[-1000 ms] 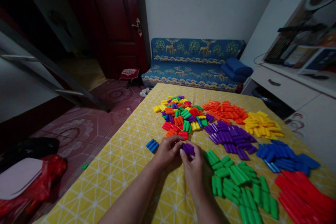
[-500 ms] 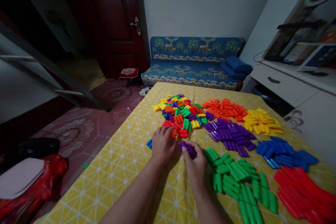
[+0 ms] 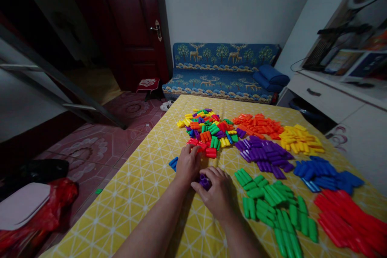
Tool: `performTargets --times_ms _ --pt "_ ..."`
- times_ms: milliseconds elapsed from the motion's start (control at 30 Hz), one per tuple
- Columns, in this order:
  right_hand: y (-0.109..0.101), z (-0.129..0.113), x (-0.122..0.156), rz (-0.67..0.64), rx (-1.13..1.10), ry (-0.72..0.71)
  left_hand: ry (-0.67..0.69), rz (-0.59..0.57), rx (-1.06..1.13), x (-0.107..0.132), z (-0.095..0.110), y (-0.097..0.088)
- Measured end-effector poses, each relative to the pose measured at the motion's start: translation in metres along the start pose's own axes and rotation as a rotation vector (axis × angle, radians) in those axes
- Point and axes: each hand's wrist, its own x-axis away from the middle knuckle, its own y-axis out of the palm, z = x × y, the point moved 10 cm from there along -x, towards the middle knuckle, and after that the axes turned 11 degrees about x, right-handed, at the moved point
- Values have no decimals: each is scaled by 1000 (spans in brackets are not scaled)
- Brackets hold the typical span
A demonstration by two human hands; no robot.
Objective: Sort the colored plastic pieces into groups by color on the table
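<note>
In the lower middle of the view, my right hand (image 3: 216, 189) has its fingers curled round a purple plastic block (image 3: 204, 182), whose round hollow ends show between thumb and fingers. Close beside it, my left hand (image 3: 186, 166) is bent downward and closed; its fingertips are hidden, so whatever they hold cannot be made out. Just beyond the left fingers lie red blocks (image 3: 211, 152), at the near edge of a mixed-colour heap (image 3: 208, 127). A blue block (image 3: 173, 163) rests left of that hand. Right of my right hand spread loose green blocks (image 3: 266, 189).
Sorted piles of purple (image 3: 263, 153), orange (image 3: 258, 125), yellow (image 3: 300, 140), blue (image 3: 325, 175) and red blocks (image 3: 347, 219) cover the right of the yellow tablecloth (image 3: 130, 205). A blue sofa (image 3: 220, 76) stands behind the table. One green block (image 3: 98, 191) is at the left.
My right hand has moved left with the purple block and turned it, bringing it next to my left hand. My left hand has shifted only slightly, its fingers more bent.
</note>
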Motion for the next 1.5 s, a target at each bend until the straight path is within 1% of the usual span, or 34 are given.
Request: performTargets --times_ms 167,233,267,333,367,400,433,533,600,667,700,767,867,1033,1167,1267,1333,1400,1433,1500 --pt "14 -8 1 -79 122 -70 -102 126 378 3 -6 -13" --pt "14 -7 0 -52 96 -56 -160 166 491 4 -10 -16" --pt "10 -4 -1 0 34 -28 -193 183 546 5 -12 -16" --pt "-1 8 -1 144 -174 67 -266 198 678 6 -16 -13" --pt "-5 19 0 215 -304 135 -316 187 770 8 -19 -7" --pt "-5 31 2 263 -442 219 -377 168 878 9 -22 1" --pt "-1 44 3 282 -586 311 -442 141 995 11 -25 10" --pt "23 71 10 269 -1064 567 -612 51 1325 17 -24 34" --pt "36 74 10 253 -1390 658 -695 -45 1498 20 -17 45" --pt "42 66 7 196 -1652 668 -778 -166 1650 23 -7 52" --pt "43 60 5 155 -1747 652 -809 -209 1716 24 -3 53" --pt "41 51 1 95 -1867 606 -840 -244 1814 24 0 52" --pt "38 48 1 79 -1952 594 -854 -248 1896 22 -2 49" --pt "42 54 3 100 -2016 632 -840 -256 1962 22 -6 49" --pt "42 50 2 91 -2008 591 -828 -263 1981 21 -7 49" --pt "34 46 3 77 -1970 588 -851 -231 1985 21 -9 49" --pt "20 50 3 97 -1942 601 -866 -215 1988 21 -10 49" --pt "-6 69 3 197 -1883 603 -870 -216 1989 21 -10 50" --pt "-22 86 5 289 -1832 608 -870 -221 1987 21 -11 51" --pt "-54 130 13 529 -1684 644 -864 -232 1984 21 -11 52"
